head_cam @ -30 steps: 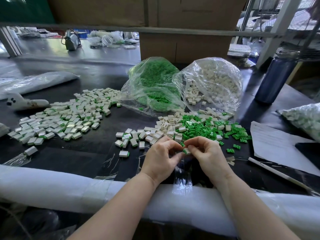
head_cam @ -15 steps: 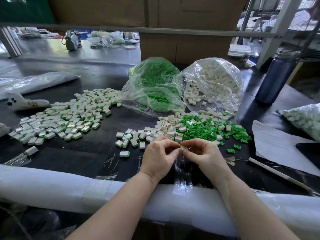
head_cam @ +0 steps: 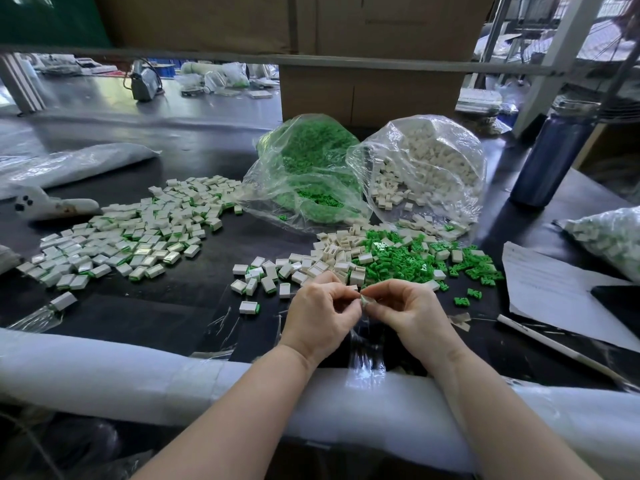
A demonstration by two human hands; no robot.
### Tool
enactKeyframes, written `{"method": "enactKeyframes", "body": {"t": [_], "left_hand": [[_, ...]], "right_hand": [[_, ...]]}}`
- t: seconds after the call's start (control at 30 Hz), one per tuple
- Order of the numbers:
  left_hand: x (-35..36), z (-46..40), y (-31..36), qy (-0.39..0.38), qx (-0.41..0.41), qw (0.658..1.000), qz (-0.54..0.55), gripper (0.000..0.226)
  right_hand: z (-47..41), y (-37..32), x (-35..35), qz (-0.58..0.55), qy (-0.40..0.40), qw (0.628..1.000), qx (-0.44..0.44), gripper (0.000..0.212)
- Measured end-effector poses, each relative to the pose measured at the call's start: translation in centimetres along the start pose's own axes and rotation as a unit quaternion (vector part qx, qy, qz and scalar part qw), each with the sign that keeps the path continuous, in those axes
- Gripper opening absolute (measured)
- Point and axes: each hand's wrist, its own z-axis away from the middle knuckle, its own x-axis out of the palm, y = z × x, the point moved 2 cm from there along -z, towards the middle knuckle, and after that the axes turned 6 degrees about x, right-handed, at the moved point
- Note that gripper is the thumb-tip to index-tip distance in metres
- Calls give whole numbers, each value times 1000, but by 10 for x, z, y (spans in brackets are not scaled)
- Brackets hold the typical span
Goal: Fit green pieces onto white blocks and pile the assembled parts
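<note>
Both hands, left (head_cam: 320, 315) and right (head_cam: 408, 311), pinch one block (head_cam: 364, 300) together near the bench's (head_cam: 156, 317) front edge, apparently seating a green piece

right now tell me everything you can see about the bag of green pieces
The bag of green pieces is clear, crinkled plastic, slumped on the dark table behind the loose parts. It bulges with small bright green pieces, and its mouth gapes toward the person, a few pieces spilling out. Its right side presses against the bag of white blocks.
</note>
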Motion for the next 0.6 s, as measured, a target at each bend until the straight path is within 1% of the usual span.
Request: {"method": "enactKeyframes", "body": {"t": [0.17,0.27,0.4,0.6], "left_hand": [[0,0,0,-10,-3,1000,15,9],[0,1,-1,-13,-11,1000,21,7],[2,0,-3,-27,-33,999,32,5],[5,1,-5,-38,-62,997,32,8]], "right_hand": [[1,-1,-1,-22,-9,1000,3,20],[1,-1,-1,-15,-16,1000,2,21],[2,-1,-2,-7,-25,1000,5,22],[4,-3,-1,-5,-38,999,8,18]]}}
